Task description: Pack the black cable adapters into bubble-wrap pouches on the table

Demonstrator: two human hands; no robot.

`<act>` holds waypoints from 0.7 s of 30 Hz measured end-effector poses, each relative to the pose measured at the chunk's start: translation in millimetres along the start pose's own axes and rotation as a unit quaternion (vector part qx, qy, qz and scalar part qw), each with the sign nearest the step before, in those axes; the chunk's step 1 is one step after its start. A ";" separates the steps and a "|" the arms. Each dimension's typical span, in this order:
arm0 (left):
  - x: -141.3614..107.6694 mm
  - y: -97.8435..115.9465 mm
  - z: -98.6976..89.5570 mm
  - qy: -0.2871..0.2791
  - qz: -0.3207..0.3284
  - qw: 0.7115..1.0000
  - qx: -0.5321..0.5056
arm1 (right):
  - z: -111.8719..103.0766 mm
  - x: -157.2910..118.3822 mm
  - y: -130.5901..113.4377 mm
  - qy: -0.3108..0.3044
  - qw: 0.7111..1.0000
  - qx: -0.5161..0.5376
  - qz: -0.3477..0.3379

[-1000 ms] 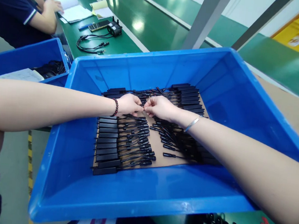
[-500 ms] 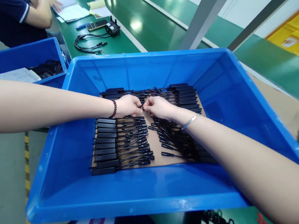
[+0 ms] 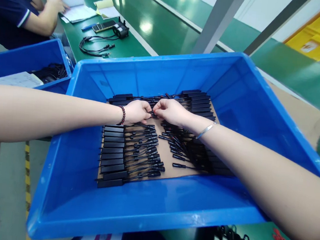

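Note:
Over the middle of the blue bin, my left hand (image 3: 138,112) is closed in a pinch on a black cable connector (image 3: 152,114), mostly covered by the fingers. My right hand (image 3: 170,111) meets it from the other side, thumb and forefinger pinched at the connector's end. A speck of red shows at those fingertips, too small to name. Below my left hand lies a row of black box-shaped modules (image 3: 113,157) with short cables pointing inward. More black cable ends (image 3: 179,157) lie under my right forearm, partly in its shadow.
The blue bin (image 3: 128,211) has high walls and a cardboard sheet (image 3: 164,150) inside. Red rings (image 3: 280,237) lie on the green bench at lower right. Another person's hand (image 3: 56,3) rests by an open notebook (image 3: 79,13). A second blue bin (image 3: 21,57) stands left.
My right hand has lifted slightly, its fingers shifting at the connector. My left hand stays almost in place. The other person's hand has moved a little at the notebook.

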State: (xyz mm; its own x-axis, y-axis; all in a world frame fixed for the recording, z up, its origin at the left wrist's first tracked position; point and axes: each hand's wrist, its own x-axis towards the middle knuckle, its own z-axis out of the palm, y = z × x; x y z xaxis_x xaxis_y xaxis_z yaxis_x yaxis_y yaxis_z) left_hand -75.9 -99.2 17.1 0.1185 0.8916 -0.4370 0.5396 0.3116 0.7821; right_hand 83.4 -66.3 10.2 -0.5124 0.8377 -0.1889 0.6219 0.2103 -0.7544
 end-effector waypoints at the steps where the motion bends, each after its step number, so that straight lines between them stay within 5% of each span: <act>1: -0.1 0.4 0.4 -0.003 0.001 1.000 -0.003 | 0.6 0.3 0.2 0.000 1.000 0.001 -0.002; 15: -3.9 7.3 1.4 0.018 -0.023 0.999 -0.024 | -3.4 -4.7 -11.6 -0.008 0.996 -0.093 -0.016; 21: -6.9 8.8 2.4 -0.021 -0.018 0.999 -0.043 | -1.3 -4.4 -10.8 -0.037 0.991 -0.127 0.005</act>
State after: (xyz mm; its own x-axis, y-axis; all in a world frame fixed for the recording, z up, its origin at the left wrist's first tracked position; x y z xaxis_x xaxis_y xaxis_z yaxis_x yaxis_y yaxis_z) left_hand -69.9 -103.4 25.9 0.1364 0.8656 -0.4819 0.4702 0.3716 0.8005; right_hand 79.7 -71.5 20.0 -0.5427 0.8025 -0.2481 0.7512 0.3314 -0.5709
